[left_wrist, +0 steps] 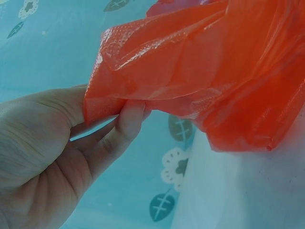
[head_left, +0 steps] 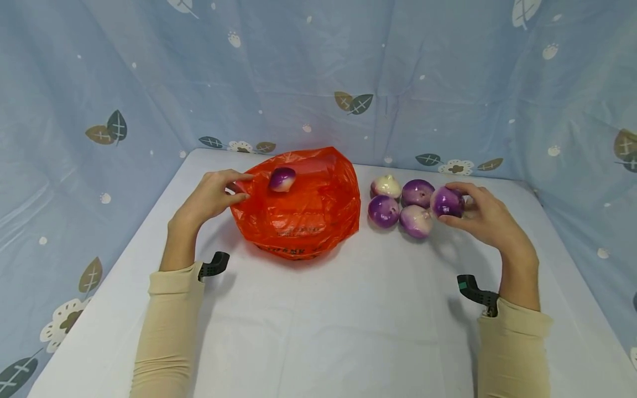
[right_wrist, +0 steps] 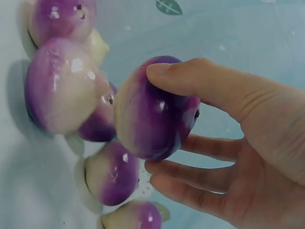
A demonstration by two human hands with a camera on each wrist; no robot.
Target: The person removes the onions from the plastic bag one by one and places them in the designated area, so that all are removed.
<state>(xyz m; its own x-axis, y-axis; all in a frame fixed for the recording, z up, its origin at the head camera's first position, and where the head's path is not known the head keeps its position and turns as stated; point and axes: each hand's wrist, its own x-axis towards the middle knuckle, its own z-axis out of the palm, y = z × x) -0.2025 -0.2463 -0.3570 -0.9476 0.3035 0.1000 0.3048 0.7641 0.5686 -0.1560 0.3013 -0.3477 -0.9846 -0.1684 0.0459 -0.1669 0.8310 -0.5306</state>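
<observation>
In the head view my left hand [head_left: 209,196] pinches the left rim of a red plastic bag [head_left: 303,221], which lies with its mouth spread. The left wrist view shows the bag's film [left_wrist: 167,67] between thumb and fingers of that hand [left_wrist: 57,152]. Against the bag's back left wall sits a small purple-and-white onion [head_left: 282,180]. My right hand [head_left: 490,218] holds a glossy purple onion [head_left: 447,202] between thumb and fingertips, beside the other onions. Up close, the held onion [right_wrist: 155,114] fades to cream on one side.
Right of the bag, onions stand close together: a mostly white one [head_left: 385,187], purple ones [head_left: 384,211] and a paler one [head_left: 416,221]. The right wrist view shows further onions [right_wrist: 114,174] below the held one. A patterned blue curtain [head_left: 298,72] hangs behind the white table [head_left: 338,331].
</observation>
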